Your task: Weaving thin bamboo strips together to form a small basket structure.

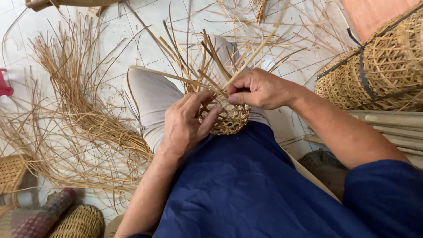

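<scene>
Basket-weaving workshop, floor-level, looks like a home craft space. White tiled floor (132,26) littered with loose cane strips (75,110), spread in bundles and single strands all over. Stack of finished open-weave baskets (383,66) at right, bound with dark straps. More small woven baskets at lower left (81,222) and left edge (11,172). Flat split bamboo slats (396,128) piled at right beside the stack. Person sits on the floor with a half-woven small basket (229,119) on the lap, uprights sticking out. No bench or machines, handwork only.
</scene>
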